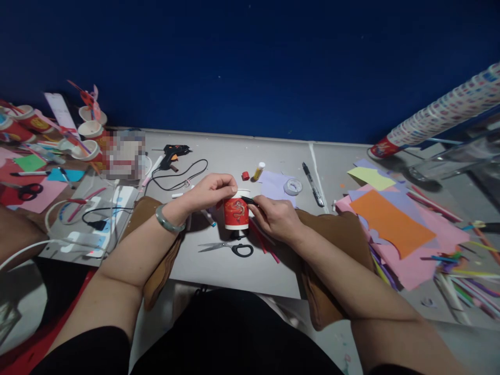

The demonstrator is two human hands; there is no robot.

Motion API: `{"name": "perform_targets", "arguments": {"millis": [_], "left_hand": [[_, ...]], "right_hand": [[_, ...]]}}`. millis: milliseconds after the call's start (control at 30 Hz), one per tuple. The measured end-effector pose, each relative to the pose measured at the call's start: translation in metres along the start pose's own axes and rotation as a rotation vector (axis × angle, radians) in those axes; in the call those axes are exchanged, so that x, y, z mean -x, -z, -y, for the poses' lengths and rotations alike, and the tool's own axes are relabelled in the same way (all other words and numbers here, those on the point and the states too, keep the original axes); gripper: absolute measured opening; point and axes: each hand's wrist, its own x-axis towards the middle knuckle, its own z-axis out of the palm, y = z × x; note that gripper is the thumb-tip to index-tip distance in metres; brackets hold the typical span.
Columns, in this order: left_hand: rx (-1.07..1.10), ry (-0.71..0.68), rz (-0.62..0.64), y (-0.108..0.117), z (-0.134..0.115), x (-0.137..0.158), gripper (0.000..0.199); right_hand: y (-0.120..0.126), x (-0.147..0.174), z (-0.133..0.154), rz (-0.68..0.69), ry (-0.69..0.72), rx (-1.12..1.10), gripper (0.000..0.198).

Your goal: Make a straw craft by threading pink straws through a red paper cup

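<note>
The light is dim and fairly even, the blue wall (pixel 242 78) darkening toward the top of the frame. A soft shadow lies under the cup (pixel 236 212) at centre. Wide-angle distortion stretches the cup stack (pixel 445 109) at upper right; the side edges blur, and pixelation masks a patch at left.

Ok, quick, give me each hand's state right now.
Left hand: closed, holding the red cup at its rim.
Right hand: closed, holding a thin black tool against the cup; exact kind unclear.

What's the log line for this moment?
left hand: at cup rim | right hand: holds black tool at cup | scissors, glue gun: on table
</note>
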Motion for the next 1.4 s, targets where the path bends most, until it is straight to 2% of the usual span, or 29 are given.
{"name": "perform_targets", "arguments": {"millis": [767, 1067, 1400], "left_hand": [[-0.058, -0.018, 0.047, 0.0017, 0.0003, 0.0007, 0.023], [-0.005, -0.01, 0.063, -0.0003, -0.0004, 0.0011, 0.024], [-0.098, -0.009, -0.065, 0.0026, 0.0029, -0.0021, 0.023]], "right_hand": [[-0.0006, 0.0012, 0.0004, 0.013, 0.037, -0.023, 0.04], [-0.0005, 0.002, -0.0018, -0.091, 0.115, -0.085, 0.037], [-0.0012, -0.0001, -0.0041, -0.098, -0.029, -0.144, 0.031]]}}
